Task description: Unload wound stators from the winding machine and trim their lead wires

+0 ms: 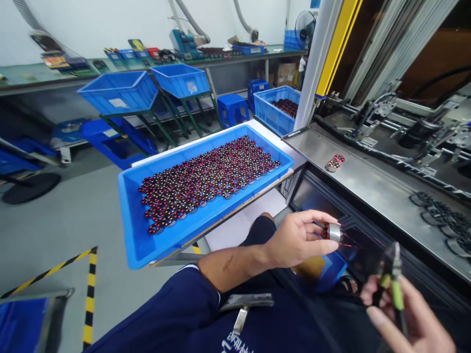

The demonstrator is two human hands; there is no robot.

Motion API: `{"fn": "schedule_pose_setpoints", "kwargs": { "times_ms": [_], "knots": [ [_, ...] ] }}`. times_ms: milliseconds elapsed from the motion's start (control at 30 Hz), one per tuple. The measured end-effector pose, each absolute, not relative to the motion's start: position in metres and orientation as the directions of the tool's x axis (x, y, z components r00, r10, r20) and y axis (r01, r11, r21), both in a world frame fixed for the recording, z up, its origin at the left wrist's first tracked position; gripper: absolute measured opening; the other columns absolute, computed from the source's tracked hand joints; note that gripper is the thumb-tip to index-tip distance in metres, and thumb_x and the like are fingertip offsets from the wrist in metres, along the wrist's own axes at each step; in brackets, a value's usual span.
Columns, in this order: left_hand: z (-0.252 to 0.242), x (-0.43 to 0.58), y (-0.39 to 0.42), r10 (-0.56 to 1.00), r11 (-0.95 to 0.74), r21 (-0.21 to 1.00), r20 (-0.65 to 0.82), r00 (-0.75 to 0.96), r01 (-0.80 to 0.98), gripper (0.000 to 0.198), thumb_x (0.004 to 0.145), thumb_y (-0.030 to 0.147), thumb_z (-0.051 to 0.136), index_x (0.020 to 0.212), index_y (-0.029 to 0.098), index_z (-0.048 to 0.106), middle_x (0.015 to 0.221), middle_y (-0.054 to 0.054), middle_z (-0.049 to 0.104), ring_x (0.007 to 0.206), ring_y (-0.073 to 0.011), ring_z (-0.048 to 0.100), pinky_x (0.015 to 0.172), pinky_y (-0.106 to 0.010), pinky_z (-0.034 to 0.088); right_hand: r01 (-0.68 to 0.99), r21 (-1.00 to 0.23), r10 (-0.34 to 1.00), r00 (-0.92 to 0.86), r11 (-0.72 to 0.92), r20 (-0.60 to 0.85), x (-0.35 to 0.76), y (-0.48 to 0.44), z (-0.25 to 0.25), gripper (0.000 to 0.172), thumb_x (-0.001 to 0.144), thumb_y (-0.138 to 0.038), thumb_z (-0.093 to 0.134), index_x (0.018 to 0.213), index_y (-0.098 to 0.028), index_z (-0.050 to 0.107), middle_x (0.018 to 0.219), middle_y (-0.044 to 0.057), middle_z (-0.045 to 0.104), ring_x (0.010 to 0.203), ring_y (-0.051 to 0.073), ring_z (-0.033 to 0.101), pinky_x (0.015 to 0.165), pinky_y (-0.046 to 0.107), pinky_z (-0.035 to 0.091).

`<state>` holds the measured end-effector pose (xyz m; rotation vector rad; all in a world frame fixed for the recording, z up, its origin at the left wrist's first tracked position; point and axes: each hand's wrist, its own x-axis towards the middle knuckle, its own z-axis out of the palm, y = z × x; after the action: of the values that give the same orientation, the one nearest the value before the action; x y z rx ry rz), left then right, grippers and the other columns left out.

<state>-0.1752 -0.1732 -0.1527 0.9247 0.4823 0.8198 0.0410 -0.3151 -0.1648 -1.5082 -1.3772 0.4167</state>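
My left hand [300,238] pinches a small round motor stator [333,232] with a silvery metal side, holding it sideways between fingers and thumb. Thin red wires trail from the stator to the right. Lower right, my right hand [408,309] is closed around a pair of pliers or cutters with green and black handles [397,294]; motion blurs it. The tool's jaws point up, apart from the stator and its wires. Left of my hands, a blue tray [132,235] holds many similar wound stators [206,176] in close rows.
A metal machine bench [312,147] to the right carries a few stators [334,163] and a group of dark rings [441,215]. A yellow-edged machine post [331,54] rises beyond. Blue bins [117,90] rest on stands; another blue crate [274,115] holds dark parts.
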Motion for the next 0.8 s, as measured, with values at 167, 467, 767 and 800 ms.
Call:
{"fn": "schedule_pose_setpoints", "kwargs": {
  "times_ms": [167,467,767,800],
  "knots": [
    [-0.154,-0.161,-0.181,0.753,0.348,0.861,-0.022,0.657,-0.37,0.044,0.071,0.021,0.087,0.11,0.013,0.069,0.093,-0.006,0.073,0.084,-0.0107,0.069,0.083,-0.024,0.055,0.64,-0.713,0.881,0.117,0.286,0.459,0.0,-0.355,-0.201,0.061,0.087,-0.018,0.073,0.145,-0.017,0.055,0.108,0.009,0.078,0.086,0.022,0.078,0.081,0.027,0.065],
    [-0.148,-0.16,-0.194,0.7,0.349,0.881,-0.018,0.714,-0.319,0.043,0.074,0.026,0.085,0.111,0.012,0.07,0.094,-0.008,0.073,0.082,-0.0128,0.07,0.079,-0.024,0.055,0.745,-0.615,0.869,0.097,0.26,0.485,-0.002,-0.353,-0.203,0.063,0.092,-0.021,0.066,0.152,-0.023,0.048,0.126,0.011,0.072,0.116,0.024,0.071,0.106,0.035,0.052],
    [-0.149,-0.161,-0.194,0.695,0.337,0.883,0.0,0.719,-0.326,0.039,0.074,0.018,0.084,0.11,0.011,0.069,0.091,-0.006,0.073,0.078,-0.0094,0.07,0.076,-0.02,0.056,0.697,-0.652,0.87,0.082,0.299,0.486,-0.002,-0.352,-0.201,0.066,0.091,-0.015,0.065,0.153,-0.027,0.048,0.115,0.01,0.073,0.092,0.02,0.077,0.09,0.029,0.062],
    [-0.15,-0.161,-0.194,0.695,0.337,0.884,-0.002,0.719,-0.323,0.04,0.073,0.018,0.084,0.11,0.011,0.069,0.091,-0.007,0.073,0.078,-0.0091,0.07,0.076,-0.019,0.056,0.705,-0.643,0.865,0.084,0.298,0.494,-0.002,-0.351,-0.198,0.066,0.091,-0.014,0.065,0.153,-0.028,0.049,0.114,0.009,0.074,0.093,0.019,0.077,0.09,0.028,0.061]
  ]
}}
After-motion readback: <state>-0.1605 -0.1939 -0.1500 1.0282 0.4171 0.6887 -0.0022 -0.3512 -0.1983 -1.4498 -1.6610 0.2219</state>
